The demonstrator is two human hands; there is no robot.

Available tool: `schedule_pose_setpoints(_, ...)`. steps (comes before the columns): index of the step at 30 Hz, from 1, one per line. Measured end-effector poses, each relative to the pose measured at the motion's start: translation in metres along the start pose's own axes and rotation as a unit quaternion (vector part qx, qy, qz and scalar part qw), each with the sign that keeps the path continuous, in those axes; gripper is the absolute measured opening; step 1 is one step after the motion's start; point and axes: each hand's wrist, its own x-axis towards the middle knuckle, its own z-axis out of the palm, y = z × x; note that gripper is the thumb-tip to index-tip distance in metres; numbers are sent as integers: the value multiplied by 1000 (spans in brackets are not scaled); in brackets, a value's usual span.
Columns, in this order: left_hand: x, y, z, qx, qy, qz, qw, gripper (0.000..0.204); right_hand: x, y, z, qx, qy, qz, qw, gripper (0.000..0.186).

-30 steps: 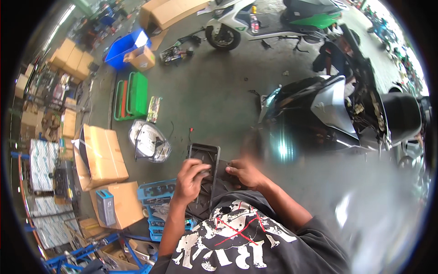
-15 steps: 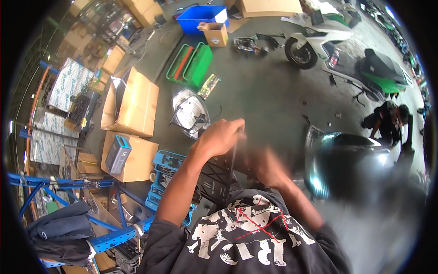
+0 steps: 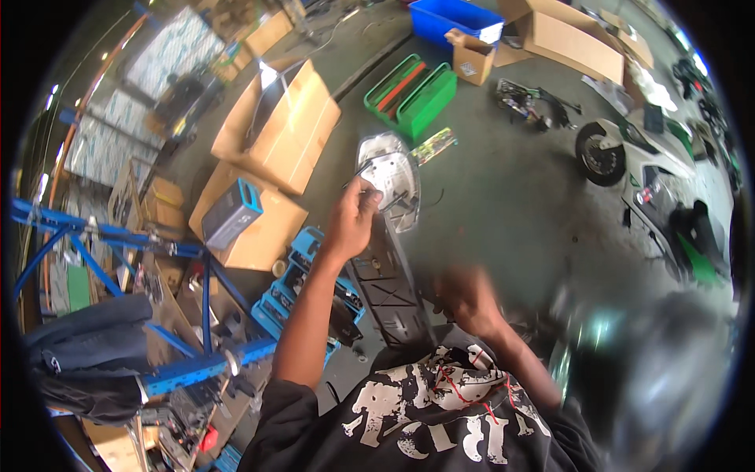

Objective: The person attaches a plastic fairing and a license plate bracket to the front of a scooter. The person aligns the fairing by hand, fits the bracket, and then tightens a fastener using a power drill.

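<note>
A long dark plastic panel [image 3: 389, 287] with X-shaped ribs and slots stands in front of my chest, its lower end close to my shirt. My left hand [image 3: 352, 220] is closed at the panel's far end, thumb and fingers pinched together on its edge. To the right of the panel is my right hand [image 3: 468, 303], its fingers curled but smeared by motion; whether they hold anything is unclear. Beyond my left hand, a pale grey shell-shaped part [image 3: 393, 177] lies on the floor, partly covered by that hand.
Left of me are a blue toolbox [image 3: 295, 275], cardboard boxes [image 3: 287, 130] and a blue rack [image 3: 181, 377]. Ahead stand a green toolbox [image 3: 413, 94] and a blue bin [image 3: 452, 23]. A white-and-green scooter [image 3: 653, 149] is at right; a blurred glossy dark object [image 3: 605, 338] sits nearer.
The view has swung right, so surroundings shift. My left hand has moved to the panel's far end, and more of the panel shows. My right hand stays blurred beside it.
</note>
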Motion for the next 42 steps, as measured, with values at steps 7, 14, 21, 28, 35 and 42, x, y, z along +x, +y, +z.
schedule_pose_setpoints(7, -5, -14, -13, 230, 123, 63, 963, 14, 115, 22, -16, -107, -72, -26, 991, 18)
schedule_pose_setpoints(14, -20, -19, 51, 247, 89, -90, 961, 18, 195, 42, -21, -77, -194, -87, 974, 14)
schedule_pose_setpoints(21, -8, -55, 57, 270, 67, -144, 950, 26, 234, 68, -24, -9, -273, -17, 962, 12)
schedule_pose_setpoints(28, 21, -95, 20, 244, 79, -130, 958, 28, 294, 54, -6, -46, -348, 24, 936, 14)
schedule_pose_setpoints(35, 87, -145, -7, 188, 59, -138, 971, 29, 343, 55, 10, -37, -263, 116, 957, 24)
schedule_pose_setpoints(42, 125, -180, -13, 254, 67, -173, 949, 25, 380, 84, 20, 11, -236, 191, 953, 14)
